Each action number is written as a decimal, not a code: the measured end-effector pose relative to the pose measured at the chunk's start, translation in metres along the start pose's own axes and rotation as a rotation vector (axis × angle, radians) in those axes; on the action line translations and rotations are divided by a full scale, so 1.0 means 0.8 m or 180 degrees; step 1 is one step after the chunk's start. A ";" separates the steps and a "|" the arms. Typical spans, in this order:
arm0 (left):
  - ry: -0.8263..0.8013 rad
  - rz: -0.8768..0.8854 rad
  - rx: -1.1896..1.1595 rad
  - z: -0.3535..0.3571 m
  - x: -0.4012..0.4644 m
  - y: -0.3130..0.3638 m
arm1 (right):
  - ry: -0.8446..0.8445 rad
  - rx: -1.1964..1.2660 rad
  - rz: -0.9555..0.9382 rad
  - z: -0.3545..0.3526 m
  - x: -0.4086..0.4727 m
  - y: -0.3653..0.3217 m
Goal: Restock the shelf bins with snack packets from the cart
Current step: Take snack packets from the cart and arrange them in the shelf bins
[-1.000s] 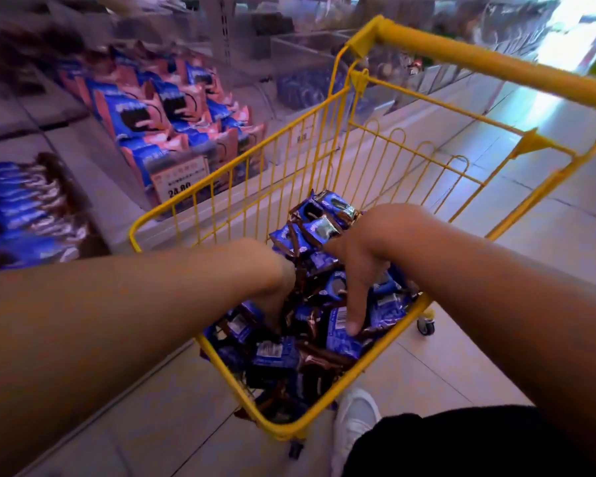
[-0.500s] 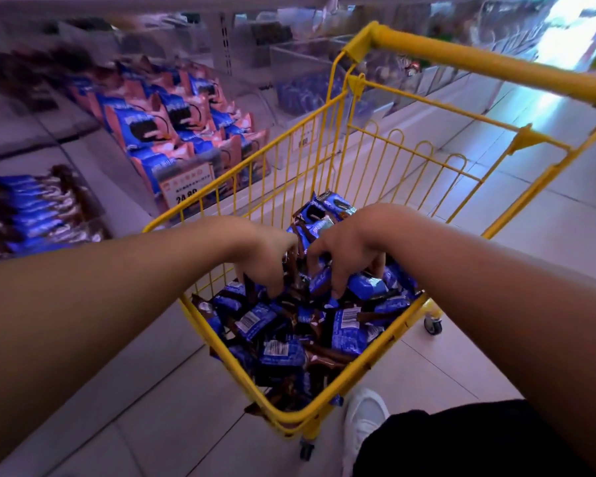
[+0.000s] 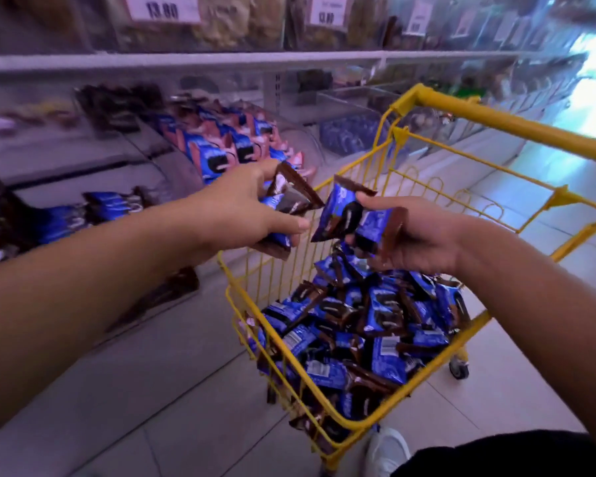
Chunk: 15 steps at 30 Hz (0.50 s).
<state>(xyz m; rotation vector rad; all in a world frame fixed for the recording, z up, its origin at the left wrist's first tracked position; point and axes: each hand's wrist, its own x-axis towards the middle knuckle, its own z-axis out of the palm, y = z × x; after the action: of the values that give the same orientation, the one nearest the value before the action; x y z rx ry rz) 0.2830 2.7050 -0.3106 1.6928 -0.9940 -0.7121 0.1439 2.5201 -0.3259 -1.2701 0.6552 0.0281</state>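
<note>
**Both hands loaded above the cart**

Your left hand point(image 3: 241, 208) grips a small bunch of blue-and-brown snack packets point(image 3: 286, 201), fingers curled round them, above the yellow cart's point(image 3: 496, 122) left rim. Your right hand point(image 3: 417, 235) pinches more packets point(image 3: 351, 218) over the heap in the basket point(image 3: 365, 325). The shelf bins point(image 3: 221, 149) at left are blurred, apparently holding similar packets.

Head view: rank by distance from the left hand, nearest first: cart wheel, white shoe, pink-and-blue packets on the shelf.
From the left hand:
1. Pink-and-blue packets, on the shelf just beyond it.
2. Cart wheel, lower right, under the cart.
3. White shoe, bottom edge, on the floor.
</note>
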 end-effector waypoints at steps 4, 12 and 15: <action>0.0645 0.0004 -0.0481 -0.049 -0.065 -0.006 | -0.1013 0.0391 0.0128 0.083 -0.023 -0.019; 0.0921 0.0030 -0.0908 -0.140 -0.167 -0.037 | -0.1537 0.0438 0.0230 0.258 -0.011 -0.002; 0.1166 0.0175 -0.0394 -0.156 -0.180 -0.052 | -0.1507 0.0214 0.0083 0.281 -0.005 0.004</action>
<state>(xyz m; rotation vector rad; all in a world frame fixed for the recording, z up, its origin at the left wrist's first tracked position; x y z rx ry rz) 0.3273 2.8951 -0.3101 1.6077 -0.7205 -0.3985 0.2378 2.7219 -0.2950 -1.1349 0.2611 0.3166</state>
